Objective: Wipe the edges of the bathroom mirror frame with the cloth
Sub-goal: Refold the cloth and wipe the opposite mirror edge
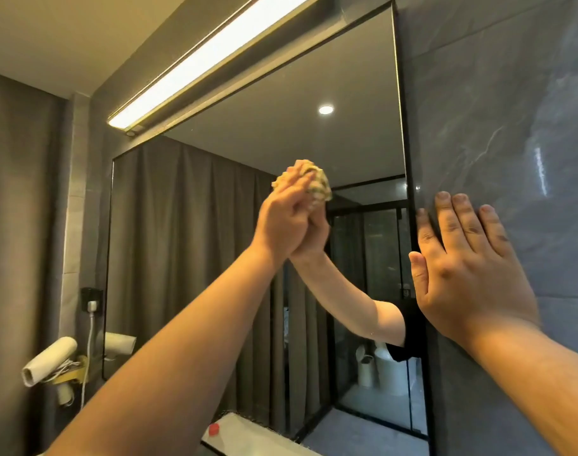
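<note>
- The left hand (286,218) is raised to the glass at the centre of the picture, fingers stretched up and flat, pressing a yellow cloth (317,184) against the mirror (248,153); the cloth is bunched between the fingertips and the glass, and its reflection meets it there.
- The cloth sits on the glass well inside the frame (400,103), not on an edge; the thin black right edge runs down just right of centre.
- The right hand (462,261) lies flat on the grey wall (498,93) at the right, fingers straight and spread, holding nothing; its forefinger reaches the frame's right edge.
- A lit strip lamp (212,57) runs diagonally above the mirror's top edge, from upper centre to the left.
- At lower left a wall holder (71,373) carries a white hair dryer (49,360) with coiled cord tucked in beside it; a white cable (89,343) rises from there to a plug in the dark socket (91,299) above.
- A small red cap (214,429) lies at the bottom centre, beside a pale surface whose nature I cannot tell.
- In the reflection: a brown curtain, a glass shower enclosure with black bars, a round ceiling light, and two white vessels on the floor whose contents cannot be seen.
</note>
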A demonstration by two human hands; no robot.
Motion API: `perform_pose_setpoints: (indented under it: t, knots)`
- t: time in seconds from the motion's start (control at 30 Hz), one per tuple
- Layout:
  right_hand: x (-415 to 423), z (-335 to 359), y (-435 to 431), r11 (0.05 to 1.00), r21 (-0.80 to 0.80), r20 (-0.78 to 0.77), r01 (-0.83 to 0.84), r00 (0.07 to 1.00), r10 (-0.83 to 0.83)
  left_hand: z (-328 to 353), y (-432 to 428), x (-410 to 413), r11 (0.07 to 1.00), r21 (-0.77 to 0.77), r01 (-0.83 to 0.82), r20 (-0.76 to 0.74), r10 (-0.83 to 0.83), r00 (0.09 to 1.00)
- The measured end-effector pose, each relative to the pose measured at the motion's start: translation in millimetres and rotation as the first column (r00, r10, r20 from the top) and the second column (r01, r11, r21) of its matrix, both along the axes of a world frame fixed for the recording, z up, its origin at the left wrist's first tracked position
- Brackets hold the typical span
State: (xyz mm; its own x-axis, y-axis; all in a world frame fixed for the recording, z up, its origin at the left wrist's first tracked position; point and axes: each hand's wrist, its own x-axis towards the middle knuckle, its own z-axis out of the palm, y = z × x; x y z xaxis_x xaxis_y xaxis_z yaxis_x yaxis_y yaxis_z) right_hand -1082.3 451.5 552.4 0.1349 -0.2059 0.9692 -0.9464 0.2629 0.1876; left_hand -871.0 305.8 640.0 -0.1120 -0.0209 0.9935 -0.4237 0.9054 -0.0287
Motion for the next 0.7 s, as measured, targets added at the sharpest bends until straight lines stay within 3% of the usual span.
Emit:
perform_pose_setpoints:
  t: [0.1,0.23,0.33,0.57,0.7]
  knots:
    - [0,1,0,1.0,0.004,0.002,0.005,1.0,-0.005,12,-29,35,0.989,0.142,0.051,-0.213,-0.02,0.977]
    - [-1,0,0,1.0,0.006,-0.002,0.009,1.0,-0.009,-1,-61,87,0.901,0.428,-0.076,-0.273,0.209,0.939]
    - [-1,0,0,1.0,0.012,-0.001,0.012,1.0,-0.012,-18,-76,108,0.832,0.551,-0.054,-0.329,0.276,0.903]
    - [0,1,1,1.0,0.019,-0.002,0.024,1.0,-0.023,-18,-72,103,0.826,0.561,0.049,-0.397,0.217,0.892]
    - [1,1,1,0.999,0.021,-0.005,0.035,0.999,-0.035,-14,-59,92,0.904,0.428,-0.002,-0.227,0.11,0.968]
